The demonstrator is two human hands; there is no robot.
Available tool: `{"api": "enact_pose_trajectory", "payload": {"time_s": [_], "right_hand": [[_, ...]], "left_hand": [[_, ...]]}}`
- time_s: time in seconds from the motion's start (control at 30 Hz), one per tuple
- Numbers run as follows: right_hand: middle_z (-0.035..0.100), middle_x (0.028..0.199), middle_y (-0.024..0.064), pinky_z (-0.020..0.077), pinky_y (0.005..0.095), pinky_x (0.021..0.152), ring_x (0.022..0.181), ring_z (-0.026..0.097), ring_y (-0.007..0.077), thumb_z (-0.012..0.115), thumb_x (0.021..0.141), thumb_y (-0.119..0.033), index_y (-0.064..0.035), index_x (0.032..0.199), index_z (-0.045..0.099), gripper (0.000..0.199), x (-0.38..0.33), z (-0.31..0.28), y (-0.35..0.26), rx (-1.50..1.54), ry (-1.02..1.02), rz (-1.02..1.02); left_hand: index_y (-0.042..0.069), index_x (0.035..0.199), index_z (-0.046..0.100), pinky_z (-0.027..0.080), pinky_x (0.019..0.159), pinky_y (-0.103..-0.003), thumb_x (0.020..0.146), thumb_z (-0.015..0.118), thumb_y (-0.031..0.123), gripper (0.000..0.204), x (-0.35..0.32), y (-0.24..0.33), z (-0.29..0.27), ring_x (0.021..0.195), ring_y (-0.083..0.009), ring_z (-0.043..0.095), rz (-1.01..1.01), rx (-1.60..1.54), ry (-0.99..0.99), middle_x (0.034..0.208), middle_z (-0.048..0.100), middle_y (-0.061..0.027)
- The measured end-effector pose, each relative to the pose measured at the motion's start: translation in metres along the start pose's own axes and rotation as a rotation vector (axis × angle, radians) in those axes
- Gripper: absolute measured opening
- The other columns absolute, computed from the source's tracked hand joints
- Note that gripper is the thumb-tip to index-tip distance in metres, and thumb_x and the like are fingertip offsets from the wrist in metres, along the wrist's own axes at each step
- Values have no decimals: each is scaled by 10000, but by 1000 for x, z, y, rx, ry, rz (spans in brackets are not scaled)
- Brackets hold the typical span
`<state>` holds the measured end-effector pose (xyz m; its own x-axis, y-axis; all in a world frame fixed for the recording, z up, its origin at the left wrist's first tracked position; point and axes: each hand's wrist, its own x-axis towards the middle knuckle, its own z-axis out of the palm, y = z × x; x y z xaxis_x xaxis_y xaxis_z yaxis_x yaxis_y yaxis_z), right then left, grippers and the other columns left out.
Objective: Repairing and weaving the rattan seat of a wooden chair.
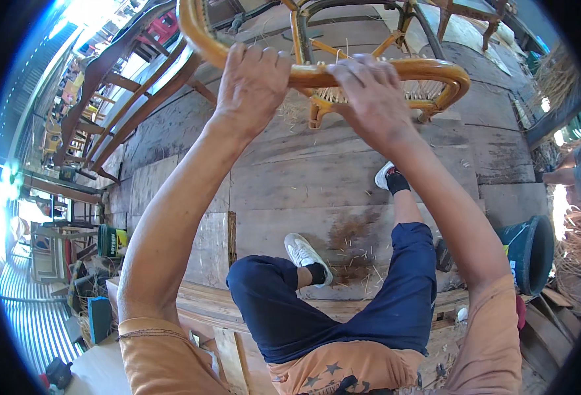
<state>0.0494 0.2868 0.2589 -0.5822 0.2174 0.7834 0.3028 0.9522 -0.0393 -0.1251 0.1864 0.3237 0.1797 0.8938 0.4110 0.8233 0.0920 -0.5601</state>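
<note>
A yellow-brown rattan chair frame stands in front of me on the plank floor, its curved top rail running across the upper middle. My left hand is wrapped over that rail from above. My right hand rests on the same rail a little to the right, fingers curled over it. Thin cane strands show in the seat area behind my right hand. My legs in dark blue trousers and white shoes are below, and I sit on a low wooden bench.
Dark wooden chair frames lean at the upper left. A dark green plastic bucket lies on its side at the right. Loose straw is heaped at the right edge beside another person's arm. Cane scraps litter the planks.
</note>
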Motion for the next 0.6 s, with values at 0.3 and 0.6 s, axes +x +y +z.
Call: {"api": "enact_pose_trajectory", "payload": {"time_s": [0.3,0.6], "right_hand": [[565,1024,53,311,407,897,1000,502,226,676,709,-306,-123,1084,526,443,29,65,-10,19,36,142],[572,997,29,320,388,856,964,515,215,673,704,-310,-129,1051,533,416,33,68,-17,-92,117,143]], "left_hand": [[107,855,556,359,795,-360,631,708,227,297,4,-6,21,849,-201,540,26,65,116,826,564,-34],[99,853,571,351,781,-360,604,695,379,395,6,-8,17,850,-205,518,17,207,138,817,565,-67]]}}
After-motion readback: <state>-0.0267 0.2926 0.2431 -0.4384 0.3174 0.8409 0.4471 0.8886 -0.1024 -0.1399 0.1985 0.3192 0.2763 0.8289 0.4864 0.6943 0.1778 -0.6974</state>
